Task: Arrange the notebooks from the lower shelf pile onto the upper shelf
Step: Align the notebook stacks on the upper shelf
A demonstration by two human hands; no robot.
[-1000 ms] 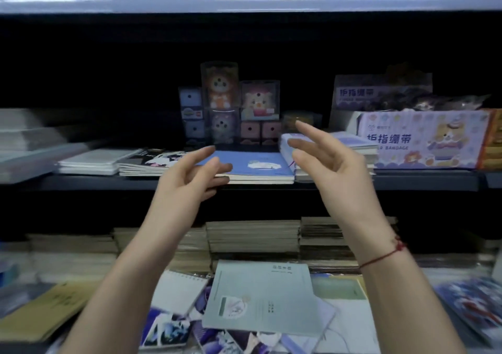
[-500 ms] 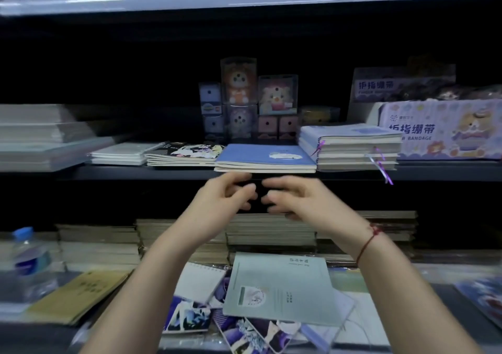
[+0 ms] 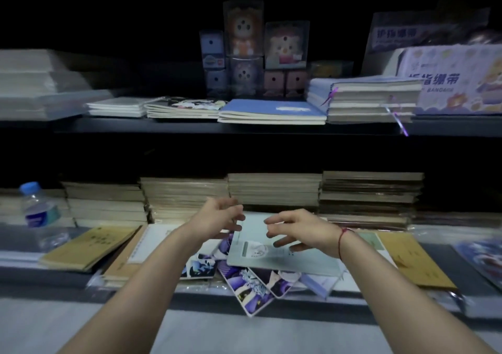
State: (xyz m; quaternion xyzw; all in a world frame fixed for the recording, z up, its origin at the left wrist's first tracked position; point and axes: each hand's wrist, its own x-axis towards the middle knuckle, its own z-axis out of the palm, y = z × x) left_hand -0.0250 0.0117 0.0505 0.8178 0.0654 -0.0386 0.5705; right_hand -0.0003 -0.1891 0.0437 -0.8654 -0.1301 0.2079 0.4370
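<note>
Head view, and both hands are low over the messy pile on the lower shelf point(image 3: 32, 275)! Left hand point(image 3: 217, 219), fingers loosely curled and spread, holding nothing; right hand point(image 3: 297, 231) the same, fingers fanned and relaxed, tips pointing toward nine o'clock, a thin red string point(image 3: 342, 238) round the wrist. Whether any fingertip actually touches paper, I cannot tell, the hands are smeared by motion.

Right beneath them lies the pale grey-green softcover notebook point(image 3: 282, 255), flat, slightly skewed, a small round stamp-like picture and a green bar on its cover. It tops the heap, partly hidden by the right hand. Poking out under it at six o'clock, the purple-and-white illustrated notebooks point(image 3: 251, 288), one corner hanging past the shelf edge. At nine o'clock from the hands, a mustard-yellow thin notebook point(image 3: 89, 247); at three o'clock, another yellow notebook point(image 3: 413, 261).

Up at twelve o'clock, the dark upper shelf point(image 3: 190, 126) carries a blue-covered notebook stack point(image 3: 271, 111), a taller stack of ribbon-marked notebooks point(image 3: 369, 99) to its right, an illustrated pair point(image 3: 184, 107) and white ones point(image 3: 116, 106) to its left. Behind the hands, tall cream page-edge stacks point(image 3: 274, 190) line the lower shelf's back. Far at nine o'clock, a clear plastic water bottle with a blue cap point(image 3: 39, 212), blurred. Cartoon boxes point(image 3: 244, 49) at the upper shelf's back are dim, their print unreadable.
</note>
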